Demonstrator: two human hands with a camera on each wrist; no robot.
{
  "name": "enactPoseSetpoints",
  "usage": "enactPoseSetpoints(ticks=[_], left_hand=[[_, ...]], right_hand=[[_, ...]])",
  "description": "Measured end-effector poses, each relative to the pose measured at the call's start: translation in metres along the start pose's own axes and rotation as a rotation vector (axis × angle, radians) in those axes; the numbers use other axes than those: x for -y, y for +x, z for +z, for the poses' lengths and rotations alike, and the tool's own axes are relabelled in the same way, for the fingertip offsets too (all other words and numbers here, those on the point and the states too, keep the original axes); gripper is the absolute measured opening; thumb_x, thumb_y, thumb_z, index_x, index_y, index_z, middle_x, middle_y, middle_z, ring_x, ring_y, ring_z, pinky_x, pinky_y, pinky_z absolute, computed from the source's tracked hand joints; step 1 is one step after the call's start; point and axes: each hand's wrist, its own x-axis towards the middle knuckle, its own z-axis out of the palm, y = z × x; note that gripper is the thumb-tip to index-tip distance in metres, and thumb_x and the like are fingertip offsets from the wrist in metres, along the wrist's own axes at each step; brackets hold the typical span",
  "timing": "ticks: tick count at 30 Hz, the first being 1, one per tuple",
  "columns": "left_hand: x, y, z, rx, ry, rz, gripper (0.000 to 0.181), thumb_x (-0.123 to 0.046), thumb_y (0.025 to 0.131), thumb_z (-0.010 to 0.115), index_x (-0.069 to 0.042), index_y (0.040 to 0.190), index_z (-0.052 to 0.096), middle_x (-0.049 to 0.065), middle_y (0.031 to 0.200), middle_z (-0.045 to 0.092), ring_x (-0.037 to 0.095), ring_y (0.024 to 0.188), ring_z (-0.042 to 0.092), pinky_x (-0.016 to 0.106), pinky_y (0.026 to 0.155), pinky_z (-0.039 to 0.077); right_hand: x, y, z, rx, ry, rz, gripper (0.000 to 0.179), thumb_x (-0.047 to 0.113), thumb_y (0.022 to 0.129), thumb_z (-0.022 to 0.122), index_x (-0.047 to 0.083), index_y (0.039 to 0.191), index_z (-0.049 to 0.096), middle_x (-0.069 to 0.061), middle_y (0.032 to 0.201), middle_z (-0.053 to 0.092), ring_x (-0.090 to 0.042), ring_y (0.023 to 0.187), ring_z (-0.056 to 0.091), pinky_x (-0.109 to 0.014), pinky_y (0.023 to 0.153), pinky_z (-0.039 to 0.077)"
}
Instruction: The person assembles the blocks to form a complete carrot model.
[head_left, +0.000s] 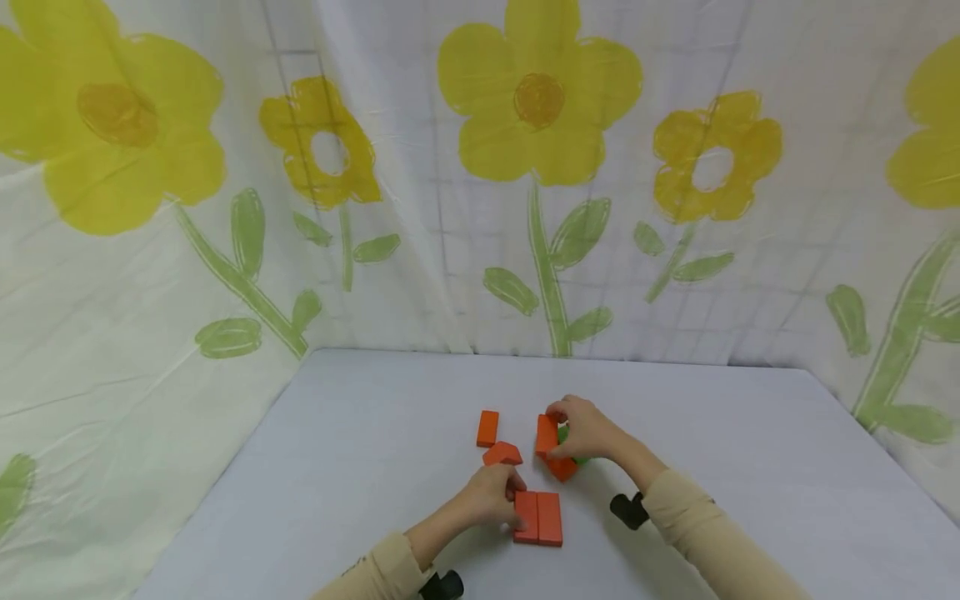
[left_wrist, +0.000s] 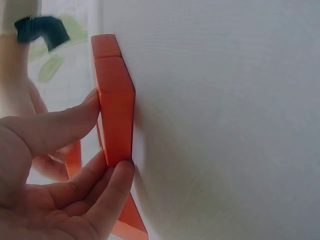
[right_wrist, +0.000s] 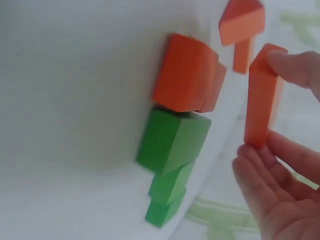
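Observation:
My left hand (head_left: pixel 491 497) pinches the ends of a flat orange block (left_wrist: pixel 117 120) between thumb and fingertips. That block lies on the table, side by side with a second orange block (head_left: pixel 550 518). Higher up and to the right, my right hand (head_left: pixel 590 431) grips an oblong orange block (right_wrist: pixel 261 102) by its two ends, held above the table. Below it in the right wrist view sit another orange block (right_wrist: pixel 185 72) and several green blocks (right_wrist: pixel 172 140) in a row. In the head view the right hand partly hides the green ones.
An angled orange block (head_left: pixel 502 453) lies just beyond the left hand, with a small oblong orange block (head_left: pixel 487 428) farther back. The white table (head_left: pixel 375 433) reaches to a hanging cloth (head_left: pixel 420 275) printed with yellow flowers.

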Motion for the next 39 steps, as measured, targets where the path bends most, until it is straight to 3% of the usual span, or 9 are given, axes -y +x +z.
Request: enactPoseSetpoints(ticks=[6,13,18,25,39], left_hand=[[0.002,-0.001,0.000,-0.011,0.016,0.009,0.035,-0.002,0.067,0.085,0.002,0.096,0.066,0.002,0.077,0.053,0.014,0.073,0.047,0.025,0.065,0.043],[0.001,-0.001,-0.001,-0.004,0.023,-0.010,0.034,-0.002,0.068,0.085,0.001,0.096,0.065,0.001,0.079,0.053,0.014,0.074,0.047,0.026,0.066,0.043],[-0.001,-0.001,-0.001,-0.002,0.022,-0.010,0.035,-0.002,0.069,0.084,0.001,0.098,0.065,0.002,0.080,0.054,0.015,0.075,0.048,0.026,0.068,0.044],[-0.002,-0.002,-0.001,0.006,0.008,-0.005,0.034,-0.002,0.070,0.084,0.001,0.097,0.065,0.002,0.080,0.054,0.015,0.075,0.048,0.026,0.068,0.044],[-0.001,-0.001,0.000,0.003,0.003,-0.013,0.034,-0.003,0.071,0.084,0.002,0.098,0.065,0.002,0.080,0.054,0.016,0.076,0.048,0.026,0.068,0.045]], right_hand=[[0.001,-0.047,-0.006,0.049,0.012,-0.093,0.055,0.024,0.068,0.087,-0.004,0.109,0.065,-0.005,0.099,0.062,-0.025,0.090,0.059,-0.039,0.078,0.051],[0.008,-0.076,0.005,0.180,0.058,-0.053,0.056,0.024,0.067,0.088,0.000,0.112,0.065,0.001,0.101,0.058,-0.023,0.095,0.059,-0.039,0.081,0.051],[0.011,-0.081,0.013,0.210,0.052,-0.043,0.056,0.024,0.066,0.088,0.001,0.111,0.064,0.002,0.105,0.059,-0.019,0.096,0.059,-0.038,0.084,0.051],[0.013,-0.083,0.016,0.209,0.053,-0.059,0.055,0.024,0.066,0.088,-0.001,0.109,0.064,0.002,0.102,0.059,-0.008,0.085,0.052,-0.029,0.078,0.050],[0.010,-0.082,0.018,0.207,0.051,-0.061,0.056,0.027,0.066,0.088,0.000,0.110,0.065,0.001,0.103,0.061,-0.007,0.084,0.051,-0.029,0.078,0.050]])
